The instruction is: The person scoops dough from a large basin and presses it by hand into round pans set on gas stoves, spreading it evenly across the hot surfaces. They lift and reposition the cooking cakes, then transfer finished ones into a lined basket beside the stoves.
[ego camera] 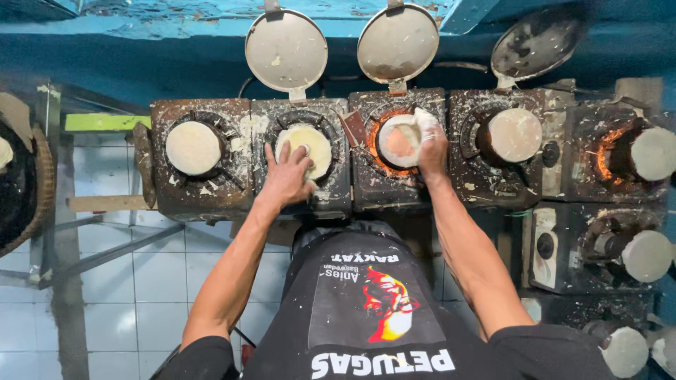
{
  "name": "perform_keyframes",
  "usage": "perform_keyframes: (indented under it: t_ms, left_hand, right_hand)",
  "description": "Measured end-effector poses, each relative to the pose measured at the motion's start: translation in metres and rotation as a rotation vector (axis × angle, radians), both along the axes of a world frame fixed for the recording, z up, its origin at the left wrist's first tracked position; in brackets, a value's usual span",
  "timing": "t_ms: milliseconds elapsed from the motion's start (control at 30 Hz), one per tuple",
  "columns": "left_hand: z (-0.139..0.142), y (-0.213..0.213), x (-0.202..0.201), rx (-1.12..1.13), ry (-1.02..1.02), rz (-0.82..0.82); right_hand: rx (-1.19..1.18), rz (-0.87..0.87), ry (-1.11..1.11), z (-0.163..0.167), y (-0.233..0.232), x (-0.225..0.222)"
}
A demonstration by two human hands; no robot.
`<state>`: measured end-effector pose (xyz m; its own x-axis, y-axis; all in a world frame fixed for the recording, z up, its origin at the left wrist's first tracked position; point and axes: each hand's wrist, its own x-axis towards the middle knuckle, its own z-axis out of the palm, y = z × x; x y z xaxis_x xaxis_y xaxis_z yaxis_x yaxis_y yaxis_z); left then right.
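A row of batter-spattered gas stoves stands in front of me, each with a small round pan. My left hand (287, 176) rests with spread fingers on the pale round pancake (310, 144) in the second pan. My right hand (429, 144), coated in white batter, grips the rim of the third pan (396, 141), which shows an orange centre and a flame around it. Two round lids, the left lid (286, 51) and the middle lid (398, 42), stand open behind these pans.
The far-left pan (193, 148) holds a pale disc. Covered pans sit to the right, one (514, 135) beside my right hand and another (651, 153) over a flame. A dark lid (536, 43) stands open. A woven basket (24, 183) lies at left over tiled floor.
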<state>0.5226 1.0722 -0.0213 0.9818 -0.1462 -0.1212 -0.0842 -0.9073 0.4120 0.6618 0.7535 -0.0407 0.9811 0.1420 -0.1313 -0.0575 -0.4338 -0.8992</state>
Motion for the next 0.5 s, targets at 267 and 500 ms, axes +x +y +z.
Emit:
perform_keyframes:
  t_ms: [267,500]
  left_hand:
    - [-0.015,-0.009,-0.003,0.042,-0.001,0.134]
    - [-0.027,-0.009,-0.006,0.034,-0.061,0.120]
  right_hand:
    - [0.107,0.184,-0.219,-0.004,-0.009,0.001]
    - [-0.818,0.620,-0.102,0.009,-0.001,-0.023]
